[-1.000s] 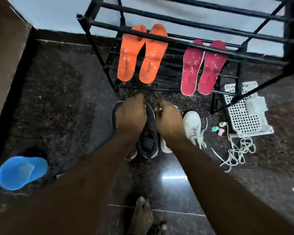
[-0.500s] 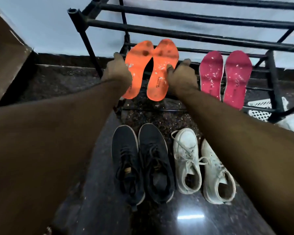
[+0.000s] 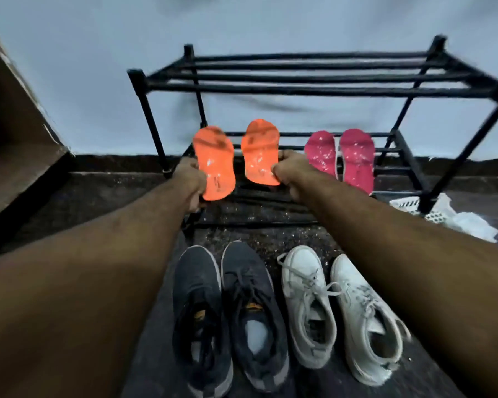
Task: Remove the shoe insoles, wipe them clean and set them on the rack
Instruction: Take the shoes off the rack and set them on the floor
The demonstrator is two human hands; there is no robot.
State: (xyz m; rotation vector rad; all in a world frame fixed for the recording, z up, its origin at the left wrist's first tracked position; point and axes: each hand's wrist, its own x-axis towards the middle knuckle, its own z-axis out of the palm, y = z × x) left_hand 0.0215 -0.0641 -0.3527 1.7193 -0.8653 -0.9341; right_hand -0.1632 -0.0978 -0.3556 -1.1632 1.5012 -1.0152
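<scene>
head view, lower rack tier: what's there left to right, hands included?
Left hand gripping the left orange foam insole → right orange foam insole → right hand gripping it → left pink speckled insole → right pink speckled insole, all at the black metal-bar shoe rack.

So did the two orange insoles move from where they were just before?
Yes. The orange insoles have spread apart; before, they touched. The left hand and right hand each hold one, beside the unmoved pink insoles.

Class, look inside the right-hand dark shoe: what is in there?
A pale lining patch shows inside the right dark shoe, with no orange insole. Its toe end is hidden under laces and tongue.
</scene>
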